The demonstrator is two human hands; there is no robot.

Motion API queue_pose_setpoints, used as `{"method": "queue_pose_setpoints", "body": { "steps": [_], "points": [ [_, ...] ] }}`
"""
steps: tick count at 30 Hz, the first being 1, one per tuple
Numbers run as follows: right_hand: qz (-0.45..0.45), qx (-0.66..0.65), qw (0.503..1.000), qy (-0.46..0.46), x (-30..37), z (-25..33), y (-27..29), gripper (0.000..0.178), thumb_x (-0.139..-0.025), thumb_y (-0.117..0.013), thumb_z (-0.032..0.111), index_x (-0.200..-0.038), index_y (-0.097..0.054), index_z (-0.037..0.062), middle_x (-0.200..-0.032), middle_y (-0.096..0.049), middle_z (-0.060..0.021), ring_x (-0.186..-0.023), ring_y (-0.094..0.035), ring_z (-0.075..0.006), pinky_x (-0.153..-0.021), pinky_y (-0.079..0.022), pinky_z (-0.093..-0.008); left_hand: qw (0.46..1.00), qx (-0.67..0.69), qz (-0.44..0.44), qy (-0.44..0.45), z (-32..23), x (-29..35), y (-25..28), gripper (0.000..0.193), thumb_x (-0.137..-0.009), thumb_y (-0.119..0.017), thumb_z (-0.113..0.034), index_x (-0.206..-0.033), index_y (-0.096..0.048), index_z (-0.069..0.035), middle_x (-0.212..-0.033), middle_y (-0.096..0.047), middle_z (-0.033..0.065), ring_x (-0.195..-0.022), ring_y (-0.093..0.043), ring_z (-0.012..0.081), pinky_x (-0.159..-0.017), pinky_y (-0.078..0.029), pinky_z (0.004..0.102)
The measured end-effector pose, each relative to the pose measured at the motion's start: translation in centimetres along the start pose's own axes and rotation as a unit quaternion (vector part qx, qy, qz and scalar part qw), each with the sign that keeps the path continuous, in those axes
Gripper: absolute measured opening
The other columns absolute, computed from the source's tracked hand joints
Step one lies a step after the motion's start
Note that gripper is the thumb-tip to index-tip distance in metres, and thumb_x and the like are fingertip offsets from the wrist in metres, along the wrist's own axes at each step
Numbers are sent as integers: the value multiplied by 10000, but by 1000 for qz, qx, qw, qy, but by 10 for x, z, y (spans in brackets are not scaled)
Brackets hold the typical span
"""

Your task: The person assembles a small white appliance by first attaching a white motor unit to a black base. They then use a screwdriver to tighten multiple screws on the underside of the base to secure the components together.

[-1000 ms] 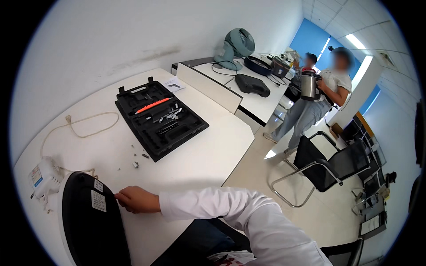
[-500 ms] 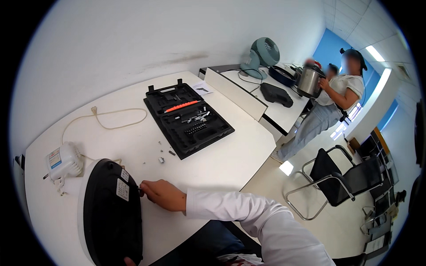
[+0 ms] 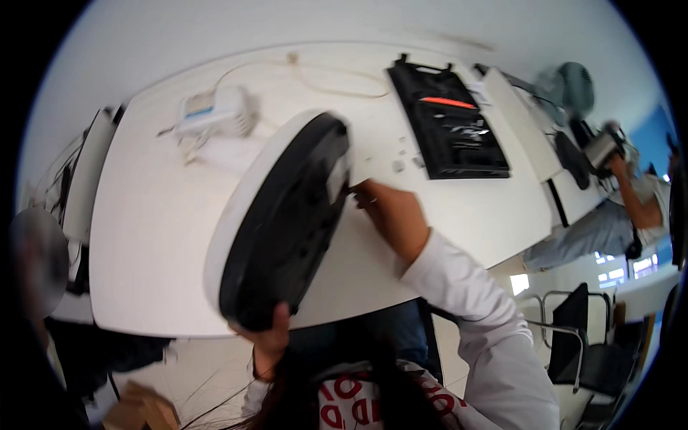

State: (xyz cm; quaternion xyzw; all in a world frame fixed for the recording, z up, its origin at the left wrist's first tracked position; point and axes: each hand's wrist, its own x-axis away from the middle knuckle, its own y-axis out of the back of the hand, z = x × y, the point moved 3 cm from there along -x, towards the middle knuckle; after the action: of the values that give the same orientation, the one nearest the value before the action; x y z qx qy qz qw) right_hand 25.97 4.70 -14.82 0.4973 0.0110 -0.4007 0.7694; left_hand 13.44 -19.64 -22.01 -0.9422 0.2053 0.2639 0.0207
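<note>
A white table fan's oval base [image 3: 287, 229] stands tilted on edge, its black underside turned toward my right hand. From its far side a white tube [image 3: 222, 154] leads to the fan's white motor housing [image 3: 215, 112] on the table. My left hand [image 3: 269, 333] grips the near end of the base, thumb on the black underside. The pinched fingers of my right hand [image 3: 387, 215] are at the underside's right edge, beside a pale label [image 3: 336, 179]. What they hold is too small and blurred to make out.
An open black tool case [image 3: 459, 143] with an orange strip lies at the far right of the white table [image 3: 165, 272]. Small loose metal parts [image 3: 398, 165] lie beside it. A pale cord [image 3: 322, 86] loops behind. Beyond are another person [image 3: 631, 201] and chairs [image 3: 573, 330].
The view has swung left, so the table and fan appear farther right. More of my left hand shows at the base. My right hand stays pinched at the underside's edge.
</note>
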Motion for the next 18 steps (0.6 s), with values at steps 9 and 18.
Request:
{"method": "queue_pose_setpoints", "body": {
  "steps": [9, 18],
  "points": [
    [26, -158, 984, -84, -2, 12, -3, 120, -856, -570, 79, -933, -583, -12, -736, -615, -106, -556, -588, -205, -510, -454, -294, 996, 76, 2, -37, -35, -28, -6, 628, -713, -724, -244, -1195, -456, 59, -1085, -572, 168, -959, -591, 254, -779, -493, 314],
    [-39, -195, 978, -62, -7, 9, 0, 127, -777, -636, -4, -903, -620, -8, -774, -614, -77, -652, -568, -129, -607, -515, -242, 996, 75, -14, -37, -34, -26, -6, 636, -703, -730, -248, -1195, -461, 50, -1085, -569, 160, -963, -580, 258, -805, -477, 326]
  ]
}}
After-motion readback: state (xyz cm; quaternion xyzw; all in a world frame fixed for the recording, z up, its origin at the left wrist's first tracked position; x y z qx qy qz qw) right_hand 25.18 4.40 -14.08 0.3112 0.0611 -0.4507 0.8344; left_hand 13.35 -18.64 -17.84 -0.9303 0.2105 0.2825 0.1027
